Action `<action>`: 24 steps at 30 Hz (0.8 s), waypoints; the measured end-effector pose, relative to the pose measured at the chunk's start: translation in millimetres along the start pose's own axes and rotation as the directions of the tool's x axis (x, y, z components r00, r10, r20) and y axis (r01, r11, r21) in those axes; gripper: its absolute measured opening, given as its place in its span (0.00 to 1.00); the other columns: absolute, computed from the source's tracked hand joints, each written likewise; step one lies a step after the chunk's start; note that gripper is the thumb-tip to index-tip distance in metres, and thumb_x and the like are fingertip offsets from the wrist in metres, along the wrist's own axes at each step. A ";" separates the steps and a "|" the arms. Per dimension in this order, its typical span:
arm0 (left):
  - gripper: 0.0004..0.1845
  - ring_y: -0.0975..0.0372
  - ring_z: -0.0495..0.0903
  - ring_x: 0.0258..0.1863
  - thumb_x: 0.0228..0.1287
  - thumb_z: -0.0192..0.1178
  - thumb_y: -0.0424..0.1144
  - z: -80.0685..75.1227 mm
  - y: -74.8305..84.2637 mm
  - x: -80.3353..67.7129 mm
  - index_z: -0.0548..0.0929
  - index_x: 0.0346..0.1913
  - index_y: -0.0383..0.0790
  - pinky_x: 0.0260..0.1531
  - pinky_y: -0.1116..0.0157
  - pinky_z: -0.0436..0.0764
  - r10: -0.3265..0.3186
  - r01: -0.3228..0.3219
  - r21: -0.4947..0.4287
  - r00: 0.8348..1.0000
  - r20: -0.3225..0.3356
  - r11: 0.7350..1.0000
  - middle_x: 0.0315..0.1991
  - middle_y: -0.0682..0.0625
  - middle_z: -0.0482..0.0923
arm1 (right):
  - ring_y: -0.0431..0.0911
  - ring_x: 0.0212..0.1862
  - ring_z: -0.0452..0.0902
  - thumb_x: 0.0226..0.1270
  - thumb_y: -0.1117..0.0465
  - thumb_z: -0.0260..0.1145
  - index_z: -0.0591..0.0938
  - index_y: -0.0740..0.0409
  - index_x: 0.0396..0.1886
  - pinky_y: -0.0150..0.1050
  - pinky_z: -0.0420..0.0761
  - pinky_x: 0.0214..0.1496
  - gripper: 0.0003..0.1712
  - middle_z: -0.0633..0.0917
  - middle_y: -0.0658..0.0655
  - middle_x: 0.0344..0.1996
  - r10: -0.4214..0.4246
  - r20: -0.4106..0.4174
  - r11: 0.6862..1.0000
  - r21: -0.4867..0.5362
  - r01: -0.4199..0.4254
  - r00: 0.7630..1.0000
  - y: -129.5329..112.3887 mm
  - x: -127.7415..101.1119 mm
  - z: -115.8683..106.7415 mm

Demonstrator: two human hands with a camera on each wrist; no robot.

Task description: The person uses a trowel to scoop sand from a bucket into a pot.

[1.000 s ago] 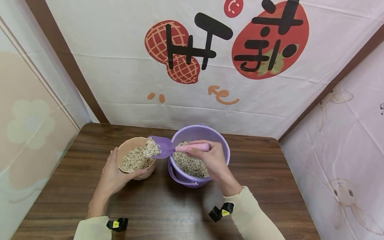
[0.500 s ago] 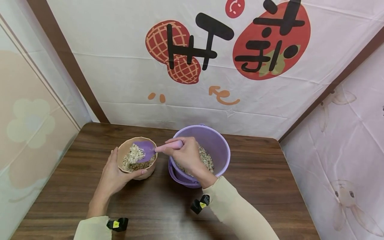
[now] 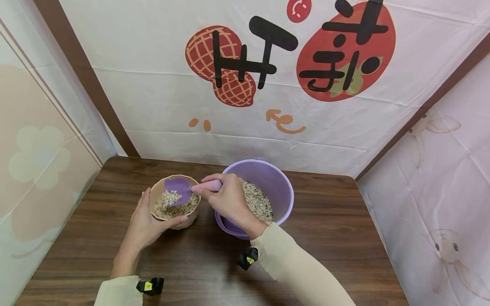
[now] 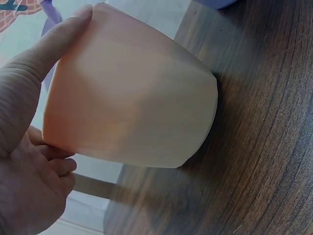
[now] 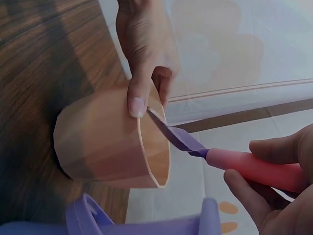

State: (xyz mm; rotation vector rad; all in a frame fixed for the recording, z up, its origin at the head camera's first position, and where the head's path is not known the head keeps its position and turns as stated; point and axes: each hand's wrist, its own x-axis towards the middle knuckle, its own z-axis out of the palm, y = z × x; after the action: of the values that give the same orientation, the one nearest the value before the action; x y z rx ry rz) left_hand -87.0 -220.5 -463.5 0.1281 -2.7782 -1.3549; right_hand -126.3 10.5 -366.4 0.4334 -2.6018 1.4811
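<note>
Broadly, the dark wooden worktop [image 3: 329, 238] carries a lilac bucket [image 3: 281, 193] of oat-like grain [image 3: 257, 203], and just beside it, to its left, a peach cup [image 3: 180, 222] partly filled with the same grain. The left hand [image 3: 143, 225] wraps its fingers and thumb around the cup, steadying it upright. The right hand [image 3: 229, 199] grips the pink handle of a purple scoop [image 3: 178, 190], whose blade tips inside the cup. Emptying well likely means keeping the blade inside the rim and tilting slowly so nothing spills.
</note>
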 end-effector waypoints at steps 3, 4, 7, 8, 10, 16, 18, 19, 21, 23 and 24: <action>0.78 0.30 0.53 0.72 0.42 0.82 0.59 0.1 1.0 0.0 0.36 0.81 0.32 0.63 0.29 0.60 0.005 -0.005 -0.005 1.000 -0.004 1.000 0.78 0.26 0.43 | 0.35 0.29 0.80 0.55 0.53 0.82 0.92 0.53 0.35 0.28 0.78 0.31 0.11 0.88 0.44 0.26 -0.053 0.012 0.996 -0.066 0.053 0.999 0.1 -1.4 -3.5; 0.77 0.30 0.53 0.72 0.42 0.82 0.59 0.1 1.4 0.1 0.36 0.81 0.32 0.63 0.29 0.60 0.006 -0.006 -0.007 1.000 -0.004 1.000 0.78 0.26 0.43 | 0.36 0.29 0.80 0.55 0.54 0.81 0.92 0.53 0.35 0.27 0.78 0.31 0.10 0.88 0.45 0.27 -0.076 0.016 0.993 -0.089 0.077 0.997 0.2 -2.2 -4.8; 0.77 0.30 0.53 0.72 0.42 0.82 0.59 -0.2 2.2 0.4 0.36 0.81 0.32 0.63 0.29 0.60 0.006 -0.006 -0.006 1.000 -0.006 1.000 0.78 0.26 0.43 | 0.37 0.31 0.82 0.56 0.59 0.81 0.92 0.55 0.36 0.27 0.79 0.34 0.09 0.89 0.49 0.30 -0.161 0.022 0.976 -0.148 0.162 0.987 1.4 -4.2 -7.7; 0.77 0.30 0.53 0.72 0.42 0.82 0.59 -0.3 2.2 0.6 0.37 0.81 0.31 0.63 0.29 0.60 0.007 -0.007 -0.004 1.000 -0.007 1.000 0.78 0.26 0.43 | 0.38 0.32 0.83 0.56 0.61 0.80 0.92 0.55 0.36 0.27 0.79 0.35 0.08 0.90 0.50 0.30 -0.185 0.023 0.970 -0.157 0.187 0.982 1.7 -5.0 -8.7; 0.77 0.30 0.53 0.72 0.42 0.82 0.59 -0.5 2.1 0.8 0.37 0.81 0.31 0.63 0.29 0.60 0.008 -0.008 0.001 1.000 -0.009 1.000 0.78 0.26 0.43 | 0.40 0.34 0.84 0.56 0.63 0.80 0.91 0.56 0.36 0.28 0.80 0.38 0.08 0.90 0.51 0.32 -0.218 0.022 0.961 -0.167 0.219 0.976 2.2 -7.0 -11.2; 0.77 0.29 0.52 0.72 0.43 0.82 0.60 -0.9 2.0 0.8 0.36 0.81 0.32 0.63 0.29 0.59 -0.005 0.005 0.006 1.000 0.006 1.000 0.78 0.26 0.42 | 0.41 0.36 0.84 0.57 0.64 0.79 0.91 0.57 0.39 0.30 0.81 0.38 0.09 0.89 0.51 0.33 -0.241 -0.002 0.964 -0.113 0.239 0.971 2.9 -12.3 -22.8; 0.77 0.29 0.51 0.73 0.43 0.81 0.60 -1.1 2.5 0.4 0.35 0.81 0.32 0.63 0.28 0.59 -0.011 0.011 0.007 1.000 0.011 1.000 0.78 0.26 0.41 | 0.41 0.37 0.84 0.57 0.64 0.79 0.91 0.57 0.39 0.31 0.81 0.39 0.10 0.89 0.50 0.33 -0.227 -0.026 0.971 -0.083 0.225 0.973 3.1 -14.1 -27.9; 0.77 0.29 0.51 0.73 0.43 0.81 0.60 -1.3 2.6 0.2 0.35 0.81 0.33 0.63 0.28 0.59 -0.012 0.012 0.008 1.000 0.012 1.000 0.78 0.26 0.41 | 0.41 0.37 0.84 0.56 0.64 0.79 0.91 0.57 0.39 0.32 0.82 0.39 0.10 0.89 0.49 0.33 -0.219 -0.041 0.974 -0.067 0.216 0.975 3.1 -15.1 -30.9; 0.77 0.29 0.50 0.73 0.43 0.81 0.60 -1.5 2.9 -0.2 0.35 0.81 0.32 0.63 0.28 0.58 -0.012 0.012 0.011 1.000 0.012 1.000 0.78 0.26 0.40 | 0.40 0.36 0.84 0.54 0.64 0.81 0.92 0.57 0.39 0.33 0.82 0.39 0.11 0.90 0.48 0.33 -0.199 -0.079 0.979 -0.046 0.196 0.977 3.5 -17.5 -37.7; 0.77 0.29 0.49 0.73 0.44 0.81 0.60 -1.8 3.1 -0.6 0.35 0.81 0.32 0.63 0.28 0.58 -0.013 0.012 0.015 1.000 0.013 1.000 0.78 0.25 0.40 | 0.40 0.37 0.85 0.53 0.63 0.82 0.92 0.56 0.38 0.35 0.82 0.39 0.12 0.90 0.47 0.33 -0.181 -0.115 0.983 -0.018 0.180 0.977 5.3 -19.9 -45.1; 0.77 0.29 0.49 0.73 0.44 0.81 0.61 -1.9 3.3 -0.6 0.35 0.81 0.32 0.63 0.28 0.57 -0.013 0.013 0.018 1.000 0.014 1.000 0.78 0.25 0.40 | 0.40 0.37 0.85 0.52 0.63 0.82 0.92 0.56 0.38 0.36 0.82 0.39 0.12 0.91 0.47 0.33 -0.173 -0.133 0.985 -0.002 0.174 0.976 6.4 -21.4 -49.1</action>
State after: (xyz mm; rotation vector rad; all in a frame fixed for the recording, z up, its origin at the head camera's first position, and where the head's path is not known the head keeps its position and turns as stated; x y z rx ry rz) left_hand -86.4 -219.9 -459.7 0.1381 -2.8060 -1.3394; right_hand -109.8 59.7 -351.5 0.5296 -2.3889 1.4149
